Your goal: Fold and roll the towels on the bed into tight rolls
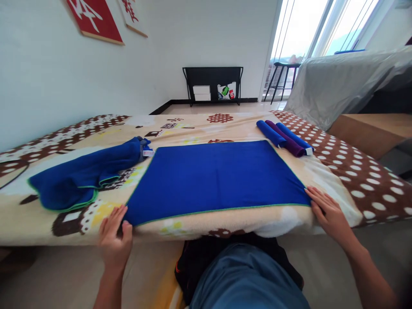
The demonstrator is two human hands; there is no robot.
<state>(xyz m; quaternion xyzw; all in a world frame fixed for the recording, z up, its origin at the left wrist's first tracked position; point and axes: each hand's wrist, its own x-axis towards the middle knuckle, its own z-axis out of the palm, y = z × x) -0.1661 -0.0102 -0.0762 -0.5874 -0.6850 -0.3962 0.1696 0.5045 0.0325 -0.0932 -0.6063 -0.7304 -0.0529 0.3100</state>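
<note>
A blue towel (pixel 212 176) with a green hem lies spread flat on the patterned blanket (pixel 354 171) in front of me. My left hand (pixel 114 236) rests at the towel's near left corner, fingers bent down on the edge. My right hand (pixel 326 210) lies at the near right corner, fingers stretched flat and touching the hem. Neither hand has the cloth lifted.
A crumpled blue towel (pixel 83 176) lies at the left. Three rolled towels (pixel 285 135), two blue and one purple, sit at the back right. A black shelf (pixel 213 83) stands against the far wall, a stool (pixel 283 77) by the window, a covered sofa (pixel 341 81) to the right.
</note>
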